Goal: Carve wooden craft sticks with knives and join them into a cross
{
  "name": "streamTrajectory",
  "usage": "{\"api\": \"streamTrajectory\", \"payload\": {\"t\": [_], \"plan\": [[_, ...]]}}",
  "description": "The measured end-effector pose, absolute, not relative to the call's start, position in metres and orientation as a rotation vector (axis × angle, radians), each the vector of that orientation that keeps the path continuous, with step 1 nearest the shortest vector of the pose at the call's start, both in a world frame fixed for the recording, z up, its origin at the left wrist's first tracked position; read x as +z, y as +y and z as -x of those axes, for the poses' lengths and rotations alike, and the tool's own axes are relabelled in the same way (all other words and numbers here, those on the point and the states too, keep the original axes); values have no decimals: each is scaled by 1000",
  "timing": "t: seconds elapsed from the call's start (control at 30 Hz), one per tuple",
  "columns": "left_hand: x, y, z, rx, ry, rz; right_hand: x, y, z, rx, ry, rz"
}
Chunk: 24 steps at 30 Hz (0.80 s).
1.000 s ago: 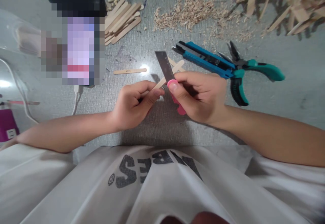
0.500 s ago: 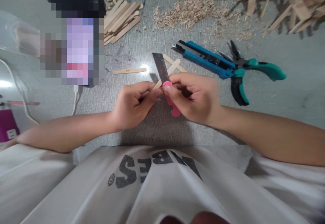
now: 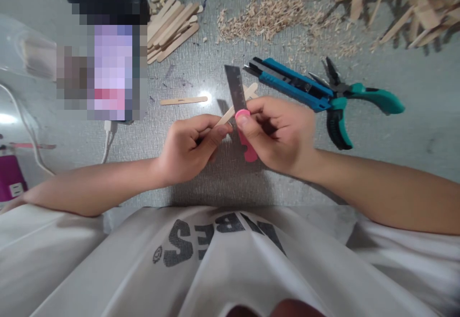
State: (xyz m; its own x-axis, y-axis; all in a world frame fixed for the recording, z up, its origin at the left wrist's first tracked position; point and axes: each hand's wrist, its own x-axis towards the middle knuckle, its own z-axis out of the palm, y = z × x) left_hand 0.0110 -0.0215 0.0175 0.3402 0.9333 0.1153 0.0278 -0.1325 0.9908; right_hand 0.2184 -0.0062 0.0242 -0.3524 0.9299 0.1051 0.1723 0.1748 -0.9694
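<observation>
Between the thumb and fingers of my left hand (image 3: 196, 146) is a pale wooden craft stick (image 3: 225, 115), slanting up to the right. My right hand (image 3: 278, 132) grips a pink utility knife (image 3: 247, 146), thumb on its round slider. The knife's long blade (image 3: 235, 82) points up and crosses the stick, hiding part of it; whether the edge touches the wood I cannot tell. Another craft stick (image 3: 184, 100) lies flat on the table to the left of the blade. Part of a further stick shows behind my right fingers.
A blue utility knife (image 3: 287, 82) and teal-handled pliers (image 3: 339, 96) lie right of my hands. Wood shavings (image 3: 266, 17) and a heap of cut sticks (image 3: 413, 5) are farther back. Stacked sticks (image 3: 172, 29) lie beside a blurred phone (image 3: 111, 67) with a white cable (image 3: 107, 144).
My right hand and the pink utility knife have moved slightly right and up, away from my left hand. My left hand has barely moved and still holds the craft stick.
</observation>
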Motion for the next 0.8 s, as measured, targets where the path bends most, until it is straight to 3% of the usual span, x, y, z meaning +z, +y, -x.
{"api": "streamTrajectory", "payload": {"t": [0.8], "plan": [[18, -20, -9, 1044, 970, -1504, 24, 0, -224, 1228, -1765, 1093]]}}
